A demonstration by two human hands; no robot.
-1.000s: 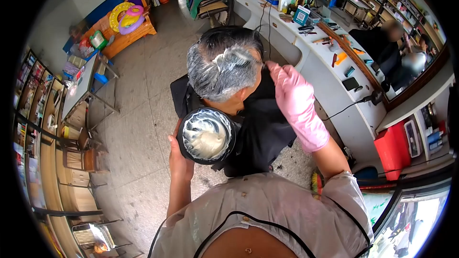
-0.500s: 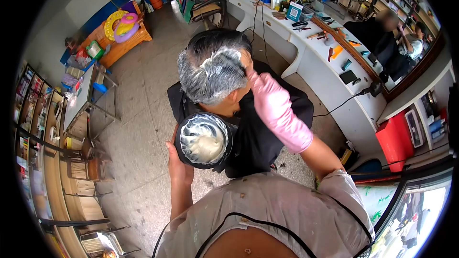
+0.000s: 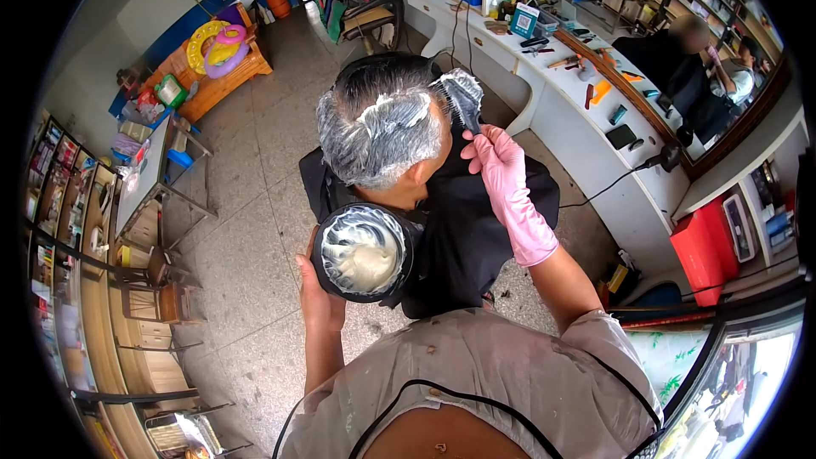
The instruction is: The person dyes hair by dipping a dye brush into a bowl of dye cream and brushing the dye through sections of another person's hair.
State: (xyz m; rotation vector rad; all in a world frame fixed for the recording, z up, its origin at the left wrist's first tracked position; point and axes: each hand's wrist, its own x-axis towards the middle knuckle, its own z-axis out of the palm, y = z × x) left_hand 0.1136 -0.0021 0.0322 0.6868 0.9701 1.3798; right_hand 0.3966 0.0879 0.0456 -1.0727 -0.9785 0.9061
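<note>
My right hand, in a pink glove, pinches the handle of a dark hair dye brush. White cream coats the brush's bristles, which are at the right side of a seated person's head. Cream covers much of the hair at the side and back, while the crown shows dark strands. My bare left hand holds a black bowl from its left side, its fingers partly hidden behind it. Inside the bowl is thick pale cream. A black cape drapes the seated person's shoulders.
A white counter with combs, clippers and a mirror runs along the right. Behind the seated person stands a black armchair. Shelves and a table line the left. A red box sits at lower right.
My right hand has drawn back to the right from the person's forehead, and the brush now shows plainly, turned upward. The left hand and bowl stay nearly in place.
</note>
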